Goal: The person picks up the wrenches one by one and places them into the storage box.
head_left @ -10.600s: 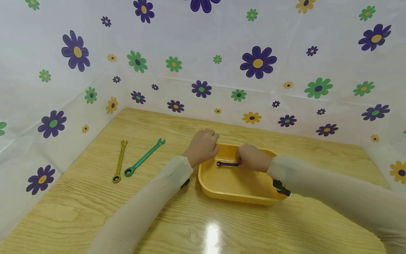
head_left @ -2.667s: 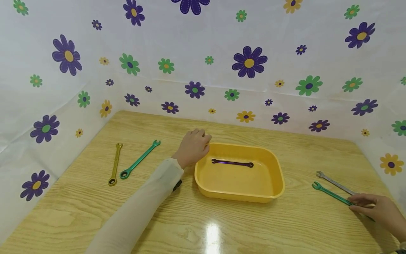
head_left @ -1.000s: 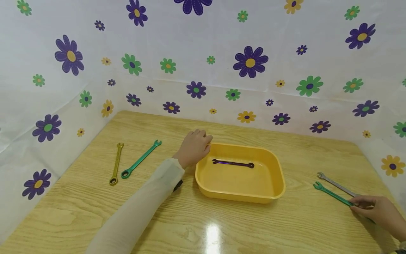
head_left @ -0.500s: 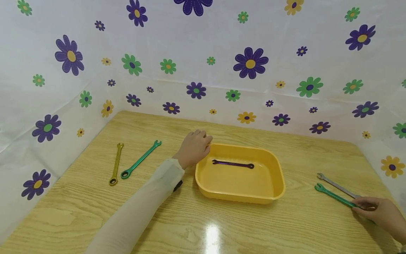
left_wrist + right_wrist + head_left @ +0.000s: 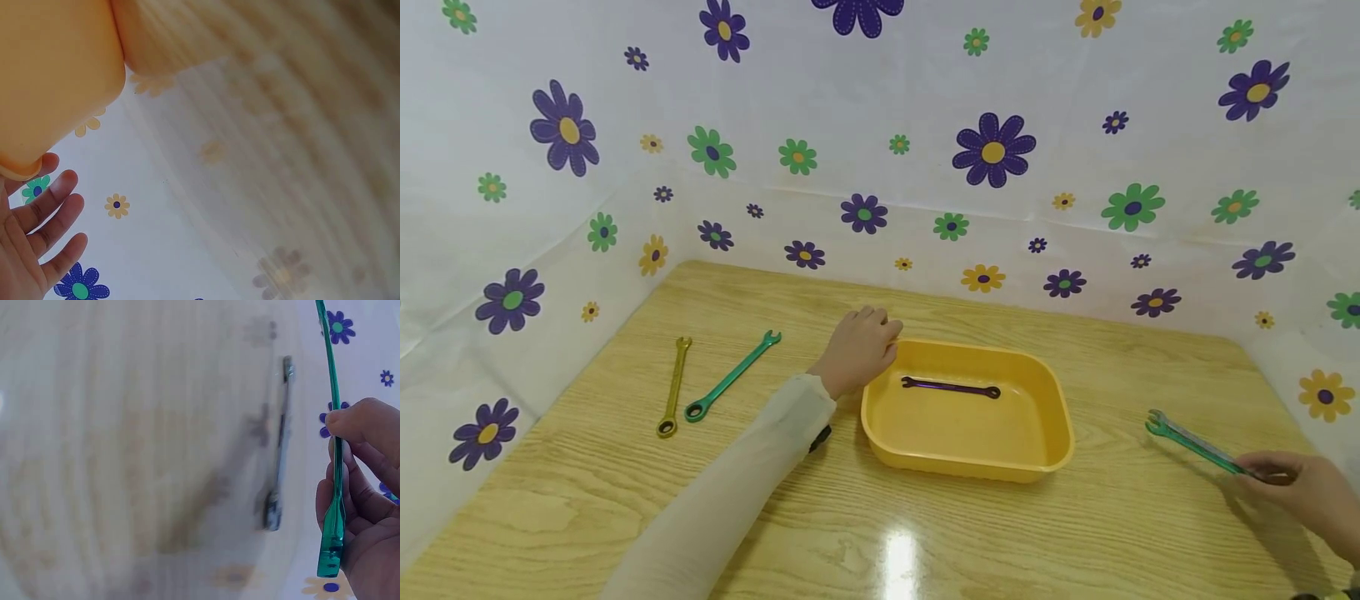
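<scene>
White floral backdrop (image 5: 910, 92): cloth printed with purple, green and yellow flowers, rising behind and beside the work surface.
Wood-grain tabletop (image 5: 1015, 533): yellowish finish, bright glare at the near middle.
Cream sleeve (image 5: 730, 492): covers the left forearm, extended across the tabletop.
Yellow tray (image 5: 966, 471): rectangular, rounded corners, standing upright near the tabletop's middle.
Left hand (image 5: 857, 350): gripping the tray at its far left corner, thumb over the rim; remaining fingers loosely extended in the left wrist view.
Right hand (image 5: 1307, 492): grasping a green combination wrench (image 5: 338, 475) between thumb and fingers.
Green wrench, position: well right of the tray, held clear of the tabletop, forked end pointing left and away.
Teal combination wrench (image 5: 733, 375): on the tabletop, left of the tray, slanted.
Silver wrench (image 5: 283, 437): on the tabletop, behind the green one; apart from it in the right wrist view.
Purple wrench (image 5: 951, 387): inside the tray, toward the far wall.
Gold combination wrench (image 5: 676, 383): on the tabletop, left of the teal one.
</scene>
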The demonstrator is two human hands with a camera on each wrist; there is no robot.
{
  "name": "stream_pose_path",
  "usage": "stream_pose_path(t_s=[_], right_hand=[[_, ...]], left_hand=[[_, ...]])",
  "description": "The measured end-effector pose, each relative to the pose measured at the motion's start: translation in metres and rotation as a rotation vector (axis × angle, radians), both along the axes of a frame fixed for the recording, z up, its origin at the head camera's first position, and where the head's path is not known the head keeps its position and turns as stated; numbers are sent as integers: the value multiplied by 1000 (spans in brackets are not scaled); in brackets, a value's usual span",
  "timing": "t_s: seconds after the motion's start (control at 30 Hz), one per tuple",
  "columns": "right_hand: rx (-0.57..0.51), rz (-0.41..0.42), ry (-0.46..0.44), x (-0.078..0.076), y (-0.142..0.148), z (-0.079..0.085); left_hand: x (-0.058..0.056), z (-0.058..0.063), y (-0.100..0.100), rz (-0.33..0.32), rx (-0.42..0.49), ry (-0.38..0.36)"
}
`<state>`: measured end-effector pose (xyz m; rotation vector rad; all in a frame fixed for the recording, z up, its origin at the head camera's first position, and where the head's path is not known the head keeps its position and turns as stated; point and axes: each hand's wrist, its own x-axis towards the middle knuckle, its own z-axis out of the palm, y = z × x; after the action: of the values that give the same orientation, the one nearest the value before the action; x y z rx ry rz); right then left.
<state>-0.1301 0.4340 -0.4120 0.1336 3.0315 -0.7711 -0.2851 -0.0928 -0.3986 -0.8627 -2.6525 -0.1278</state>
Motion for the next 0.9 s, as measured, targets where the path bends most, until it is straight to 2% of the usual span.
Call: stream_pose_path(t_s=[0.17,0.23,0.4,0.47,0.57,0.73,0.9], right_hand=[[-9,10,34,-4,-1,5],[8,18,54,-12,11,-6],[38,41,124,-38,57,-45],[25,42,153,-44,61,-48],[-15,52,173,-47,52,-38],[-105,77,167,-39,11,0],[-90,134,190,-30,-24,27]], left_hand=[[1,1,0,1,8,-1],[1,1,0,2,7,-1],[1,2,0,6,4,-3],[2,2,0,8,2,-8],[2,2,0,12,-1,-18],[1,1,0,12,1,-17],[2,2,0,1,10,-6]])
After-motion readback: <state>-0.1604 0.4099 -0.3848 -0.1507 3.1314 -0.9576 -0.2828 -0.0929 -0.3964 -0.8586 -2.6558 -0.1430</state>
